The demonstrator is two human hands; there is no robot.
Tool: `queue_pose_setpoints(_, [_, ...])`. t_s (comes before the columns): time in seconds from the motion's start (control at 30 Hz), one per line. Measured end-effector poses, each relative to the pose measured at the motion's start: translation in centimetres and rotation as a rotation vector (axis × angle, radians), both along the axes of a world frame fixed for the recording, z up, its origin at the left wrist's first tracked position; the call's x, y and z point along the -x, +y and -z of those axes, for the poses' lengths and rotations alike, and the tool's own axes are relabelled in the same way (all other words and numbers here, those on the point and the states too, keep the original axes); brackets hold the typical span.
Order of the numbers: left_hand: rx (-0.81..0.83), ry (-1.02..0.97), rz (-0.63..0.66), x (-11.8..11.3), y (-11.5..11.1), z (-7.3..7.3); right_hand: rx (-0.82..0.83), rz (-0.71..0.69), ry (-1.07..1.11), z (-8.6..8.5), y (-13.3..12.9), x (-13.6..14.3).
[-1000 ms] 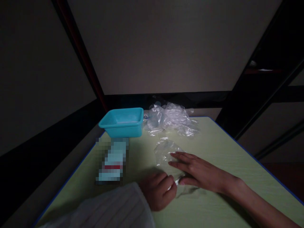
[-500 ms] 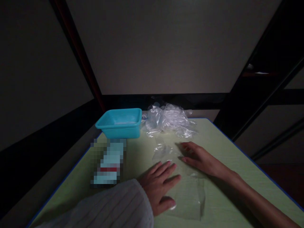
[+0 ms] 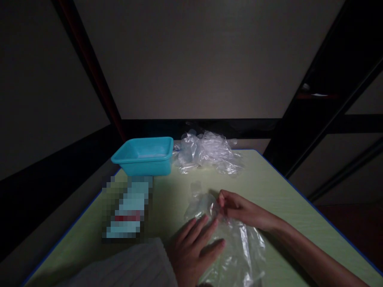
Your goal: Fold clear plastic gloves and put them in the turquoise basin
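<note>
"What do the hands hold, and why that way?"

"From my remote seat, through the head camera, I see a clear plastic film (image 3: 231, 255) low in the middle of the view, on a pale green table (image 3: 275, 199). The left hand (image 3: 194, 247) lies palm down over its left side, fingers straight and slightly apart, gripping nothing. I judge that it weighs the film down so it cannot slide. The right hand (image 3: 236, 207) has its fingers curled in, thumb and forefinger together, and appears clamped on a gathered bit of film; I take that as a pinch suited to something so thin."

"And the things further off?"

"I see a heap of crumpled clear plastic (image 3: 214, 149) at the far edge, just beside a turquoise tub (image 3: 146, 167). A pixelated rectangular object (image 3: 128, 205) lies nearer, at left. They seem set back to leave the hands room."

"Which way does the film point?"

"Its long axis runs away from the wearer, leaning slightly left. A narrow, rounded tip points towards the heap; the wider, wrinkled part spreads towards the wearer. I cannot tell where its near end stops."
</note>
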State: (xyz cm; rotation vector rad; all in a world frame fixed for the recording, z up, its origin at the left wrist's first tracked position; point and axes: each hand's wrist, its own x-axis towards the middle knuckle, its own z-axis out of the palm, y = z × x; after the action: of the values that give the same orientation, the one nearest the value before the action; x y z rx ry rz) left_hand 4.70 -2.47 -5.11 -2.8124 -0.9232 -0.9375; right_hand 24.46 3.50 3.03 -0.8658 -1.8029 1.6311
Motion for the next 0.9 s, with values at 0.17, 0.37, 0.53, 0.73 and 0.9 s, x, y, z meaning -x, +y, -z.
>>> queue_pose_setpoints(0.17, [-0.188, 0.068, 0.032, 0.1, -0.5, 0.4, 0.125, -0.044, 0.087, 0.0, -0.3, 0.4])
queue_pose_setpoints(0.37, [-0.365, 0.105, -0.064, 0.2, -0.4, 0.2, 0.231, -0.050, 0.200, 1.2, 0.1, 1.2])
queue_pose_setpoints(0.53, [-0.356, 0.080, -0.095, 0.0, -0.6, 0.0, 0.330, 0.076, 0.232, 0.9, 0.8, 0.4])
queue_pose_setpoints(0.73, [-0.280, 0.099, -0.092, 0.0, -0.8, 0.2, 0.371, 0.262, 0.280, 0.1, 2.0, -1.2])
queue_pose_setpoints(0.9, [-0.134, 0.257, -0.037, 0.8, -1.3, -1.2, 0.296, 0.362, 0.269, -1.2, 2.2, -1.9])
